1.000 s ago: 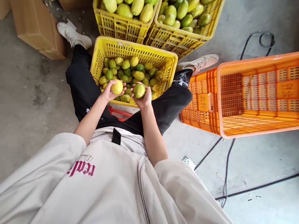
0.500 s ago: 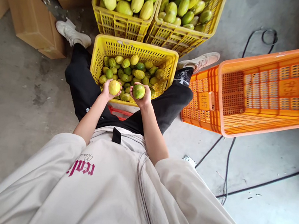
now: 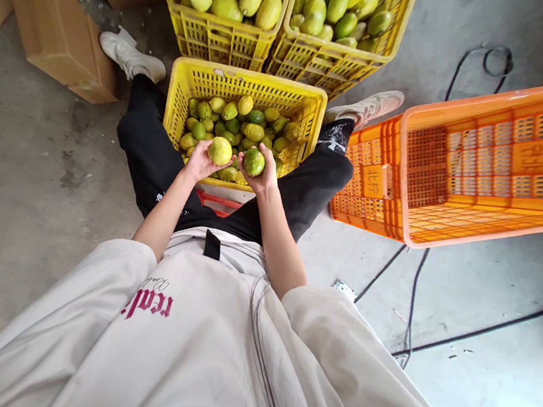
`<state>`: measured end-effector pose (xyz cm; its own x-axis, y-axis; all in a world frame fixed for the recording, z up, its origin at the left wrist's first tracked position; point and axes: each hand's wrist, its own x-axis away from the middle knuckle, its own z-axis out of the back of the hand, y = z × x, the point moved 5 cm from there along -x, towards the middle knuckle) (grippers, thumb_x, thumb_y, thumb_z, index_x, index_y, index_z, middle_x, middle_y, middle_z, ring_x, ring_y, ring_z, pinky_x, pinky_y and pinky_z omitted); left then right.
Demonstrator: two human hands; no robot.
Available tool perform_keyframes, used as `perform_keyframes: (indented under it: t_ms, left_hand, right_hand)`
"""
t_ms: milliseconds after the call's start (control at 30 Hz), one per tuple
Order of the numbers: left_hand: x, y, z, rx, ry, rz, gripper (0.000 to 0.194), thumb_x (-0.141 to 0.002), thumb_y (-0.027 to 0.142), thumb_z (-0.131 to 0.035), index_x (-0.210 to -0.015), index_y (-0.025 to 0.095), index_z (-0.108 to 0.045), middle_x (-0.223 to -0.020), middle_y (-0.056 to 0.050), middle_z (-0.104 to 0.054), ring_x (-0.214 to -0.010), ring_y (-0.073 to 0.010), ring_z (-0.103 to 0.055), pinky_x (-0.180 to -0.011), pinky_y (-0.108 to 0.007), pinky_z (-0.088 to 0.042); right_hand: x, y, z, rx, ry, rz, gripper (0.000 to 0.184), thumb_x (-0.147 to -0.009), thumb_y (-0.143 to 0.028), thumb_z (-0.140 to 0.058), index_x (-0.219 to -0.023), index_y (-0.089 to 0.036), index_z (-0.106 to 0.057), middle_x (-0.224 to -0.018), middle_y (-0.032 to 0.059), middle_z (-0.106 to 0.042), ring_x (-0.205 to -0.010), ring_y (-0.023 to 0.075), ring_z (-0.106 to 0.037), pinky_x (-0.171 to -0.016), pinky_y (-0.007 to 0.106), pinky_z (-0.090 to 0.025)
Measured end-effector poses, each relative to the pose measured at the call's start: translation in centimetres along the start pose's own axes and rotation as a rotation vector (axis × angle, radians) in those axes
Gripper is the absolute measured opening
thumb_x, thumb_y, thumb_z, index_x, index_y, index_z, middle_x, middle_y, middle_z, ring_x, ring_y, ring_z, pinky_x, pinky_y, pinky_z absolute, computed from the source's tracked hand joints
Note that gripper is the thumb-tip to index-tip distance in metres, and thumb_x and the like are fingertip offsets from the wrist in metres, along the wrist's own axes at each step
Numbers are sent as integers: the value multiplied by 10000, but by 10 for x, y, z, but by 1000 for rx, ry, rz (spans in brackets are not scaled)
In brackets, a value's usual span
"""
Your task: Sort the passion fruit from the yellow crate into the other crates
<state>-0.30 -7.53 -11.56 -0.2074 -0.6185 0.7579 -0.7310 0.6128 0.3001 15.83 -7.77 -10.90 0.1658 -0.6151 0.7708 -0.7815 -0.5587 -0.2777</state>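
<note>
My left hand [image 3: 201, 162] holds a yellow lemon [image 3: 220, 150], its fingers curled under the fruit. Close beside it, my right hand [image 3: 267, 175] grips a green lemon [image 3: 254, 161] with the thumb along its side. Both hands are over the near edge of a yellow plastic crate [image 3: 248, 78] between my legs. Several green and yellow lemons [image 3: 252, 132] lie in that crate; my hands and the two held fruits hide some of them.
Two more yellow crates, a left one [image 3: 217, 39] and a right one [image 3: 315, 59], stand behind, piled with green-yellow fruit. An orange crate [image 3: 404, 181] lies on its side to the right, near black cables [image 3: 485, 330]. Cardboard boxes [image 3: 59, 29] sit at the left.
My left hand and the yellow lemon have shifted right, nearer the green one. The green lemon appears turned in my right hand. The view has tilted slightly.
</note>
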Motion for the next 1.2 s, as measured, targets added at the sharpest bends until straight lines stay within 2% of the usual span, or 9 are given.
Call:
perform_keyframes:
  t_ms: [200, 367, 467, 533, 633, 767, 900, 1033, 1200]
  left_hand:
    - [-1, 2, 9, -3, 9, -18, 298, -1017, 437, -553, -1098, 193, -701, -971, -92, -804, -1001, -267, -808, -895, -389, -671]
    - [3, 3, 5, -41, -110, 8, 307, -973, 390, -586, -1201, 219, -700, -1157, -91, -809, -980, -236, -812, -894, -391, -670]
    - [4, -1, 1, -67, -151, 34, 325, -956, 330, -583, -1245, 222, -687, -1062, -65, -812, -959, -240, -820, -877, -399, -672]
    - [2, -3, 1, -97, -122, 43, 315, -948, 337, -607, -1222, 203, -684, -937, -55, -798, -846, -228, -817, -785, -345, -669]
    - [-3, -1, 4, -144, -33, 54, 305, -968, 426, -616, -1150, 193, -693, -762, -28, -741, -597, -174, -738, -570, -238, -591]
    - [-5, 5, 10, -119, 52, 102, 422, -994, 568, -544, -1094, 197, -718, -653, -25, -680, -476, -159, -659, -442, -219, -512]
    - [-6, 9, 13, -68, 69, 138, 508, -984, 613, -473, -1079, 179, -719, -610, -33, -643, -453, -172, -633, -398, -233, -491]
    - [-5, 10, 14, -40, 81, 99, 581, -1005, 658, -360, -1074, 207, -720, -633, -55, -649, -488, -167, -630, -386, -212, -457]
    - [-3, 11, 11, -3, 34, 17, 560, -1000, 625, -390, -1160, 201, -720, -792, -95, -735, -775, -268, -775, -543, -289, -592]
  right_hand:
    - [1, 1, -1, -58, -58, -29, 129, -988, -346, -604, -932, -242, -658, -773, 8, -759, -902, 232, -794, -844, 410, -703]
    - [2, 2, 0, -71, -38, -60, 118, -986, -319, -582, -936, -235, -649, -774, 10, -758, -885, 218, -780, -825, 378, -702]
    - [2, 1, 3, -38, -7, -52, 109, -961, -355, -667, -946, -249, -644, -735, -9, -725, -796, 202, -752, -760, 362, -706]
    - [2, 0, 4, -30, 20, -29, 94, -956, -346, -683, -946, -257, -651, -709, -23, -699, -753, 189, -731, -748, 354, -705]
    - [0, 1, 4, -50, 35, -22, 57, -958, -308, -649, -947, -256, -671, -691, -27, -679, -743, 184, -719, -749, 335, -698]
    - [-4, 3, 7, -107, 54, -37, 157, -966, -310, -572, -1002, -236, -705, -717, 4, -705, -773, 201, -729, -691, 306, -682]
    - [-8, 3, 11, -142, 60, -47, 205, -988, -270, -517, -1065, -214, -699, -824, 34, -763, -811, 201, -751, -682, 300, -676]
    - [-7, 3, 10, -87, 35, -68, 166, -1009, -391, -629, -1020, -233, -677, -818, 16, -747, -805, 201, -749, -719, 345, -699]
    - [-5, 6, 5, -7, 63, -36, 114, -955, -333, -758, -941, -270, -663, -749, -33, -680, -738, 164, -714, -693, 293, -697]
